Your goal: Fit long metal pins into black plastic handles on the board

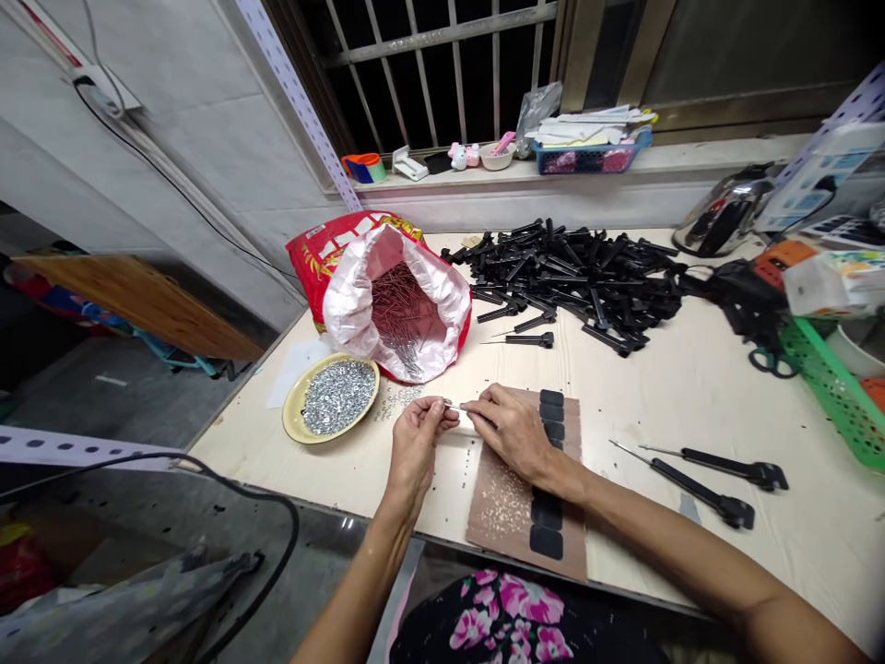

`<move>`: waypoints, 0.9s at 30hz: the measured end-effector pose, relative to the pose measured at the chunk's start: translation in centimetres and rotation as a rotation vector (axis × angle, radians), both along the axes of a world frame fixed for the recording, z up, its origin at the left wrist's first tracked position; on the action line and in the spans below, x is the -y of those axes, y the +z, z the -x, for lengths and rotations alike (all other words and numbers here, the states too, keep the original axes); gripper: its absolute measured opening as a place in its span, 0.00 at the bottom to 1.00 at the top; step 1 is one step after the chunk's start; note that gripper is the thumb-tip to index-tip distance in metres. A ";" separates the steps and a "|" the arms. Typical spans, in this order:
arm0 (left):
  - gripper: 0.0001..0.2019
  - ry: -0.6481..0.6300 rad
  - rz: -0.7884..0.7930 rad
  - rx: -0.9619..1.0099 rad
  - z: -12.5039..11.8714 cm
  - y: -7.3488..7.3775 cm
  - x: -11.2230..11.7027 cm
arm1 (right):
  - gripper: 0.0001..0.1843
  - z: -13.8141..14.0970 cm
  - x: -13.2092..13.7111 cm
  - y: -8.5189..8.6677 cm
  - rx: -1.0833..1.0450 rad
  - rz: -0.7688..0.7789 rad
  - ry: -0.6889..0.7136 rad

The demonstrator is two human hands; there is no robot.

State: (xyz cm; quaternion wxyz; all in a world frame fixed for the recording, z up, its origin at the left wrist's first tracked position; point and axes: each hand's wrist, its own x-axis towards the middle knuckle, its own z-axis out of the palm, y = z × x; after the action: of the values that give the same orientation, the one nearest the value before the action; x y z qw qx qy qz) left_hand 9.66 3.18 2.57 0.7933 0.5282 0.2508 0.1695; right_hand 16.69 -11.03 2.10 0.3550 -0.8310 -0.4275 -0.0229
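My left hand [418,429] and my right hand [512,433] meet above the near middle of the table. Between their fingertips runs a thin metal pin [454,408], pinched at its two ends. Any small part on the pin is too tiny to make out. Below my right forearm lies a brown sheet [484,512] with pale tiny pieces and a column of black rounded pads [546,542]. Left of my left hand, a yellow bowl [294,429] holds many small silvery metal pieces. Behind it, an open red and white bag [346,295] lies tilted, with many thin metal pins [401,314] inside.
Black plastic handle parts [581,277] form a heap at the back. Two black-handled tools with thin metal shafts [712,489] lie at the right. A green basket [830,397], black scissors [772,363] and a metal kettle [723,212] stand along the right side.
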 end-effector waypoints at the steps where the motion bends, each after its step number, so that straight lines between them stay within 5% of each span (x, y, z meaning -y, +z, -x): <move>1: 0.14 0.000 -0.007 0.004 0.0 0.0 0.1 | 0.12 0.1 0.1 0.0 -0.005 -0.002 -0.007; 15: 0.12 -0.070 -0.011 -0.005 -0.1 -0.4 0.0 | 0.11 0.4 0.8 0.8 0.012 0.047 -0.078; 21: 0.10 -0.107 -0.136 -0.011 0.0 -0.5 -0.2 | 0.11 0.8 1.0 1.3 0.062 0.098 -0.105; 27: 0.13 -0.162 -0.028 -0.060 -0.4 -1.0 -0.3 | 0.10 0.2 1.7 0.7 0.011 0.083 -0.074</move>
State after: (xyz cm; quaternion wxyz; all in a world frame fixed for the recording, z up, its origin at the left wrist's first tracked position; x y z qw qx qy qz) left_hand 10.07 3.46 1.59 0.7891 0.5625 0.2286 0.0926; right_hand 16.45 -12.69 2.79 0.3168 -0.8602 -0.3990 -0.0229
